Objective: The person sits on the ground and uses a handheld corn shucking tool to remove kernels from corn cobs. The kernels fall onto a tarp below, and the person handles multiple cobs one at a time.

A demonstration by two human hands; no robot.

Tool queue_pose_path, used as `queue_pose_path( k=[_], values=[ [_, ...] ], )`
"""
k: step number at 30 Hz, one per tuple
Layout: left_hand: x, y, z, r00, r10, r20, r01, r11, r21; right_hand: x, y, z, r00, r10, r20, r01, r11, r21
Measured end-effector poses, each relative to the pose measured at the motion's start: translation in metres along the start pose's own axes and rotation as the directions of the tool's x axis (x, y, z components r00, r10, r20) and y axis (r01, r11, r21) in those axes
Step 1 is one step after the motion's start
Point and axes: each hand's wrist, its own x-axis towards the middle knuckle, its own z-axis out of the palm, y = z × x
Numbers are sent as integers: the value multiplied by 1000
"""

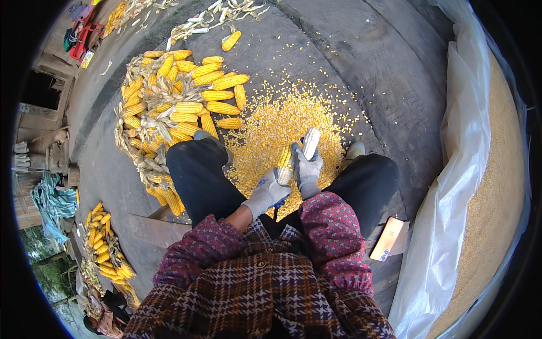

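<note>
Both my hands wear grey work gloves and meet between my knees, above a heap of loose corn kernels point(271, 123). My left hand point(272, 188) is closed round the lower, bare end of a partly shelled corn cob point(284, 157); yellow kernels remain on its upper part. Beside it, my right hand point(308, 167) grips a bare white corncob point(311, 142) that points up and away from me. The fingers of my right hand touch or lie very close to the partly shelled cob. Its far-side fingers are partly hidden.
Unshelled corn ears point(186, 107) with husks lie piled at the left, near my knee. An orange phone point(387, 239) rests on a board at the right. Beyond it, plastic sheeting point(449, 182) borders a spread of grain point(493, 199). More ears point(99, 237) lie at lower left, near another person.
</note>
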Motion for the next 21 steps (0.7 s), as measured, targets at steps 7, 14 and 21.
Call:
queue_pose_path(
  k=[7,14,21],
  values=[
    [-14,-5,-5,987,158,3,-137,847,514,0,-34,0,980,193,38,-195,980,49],
    [-2,-27,-1,995,94,45,-91,994,-65,6,5,-5,988,-67,-142,70,997,17],
    [-20,10,-19,887,48,458,380,486,-787,18,-5,-19,981,173,-90,-170,985,41]
  ],
)
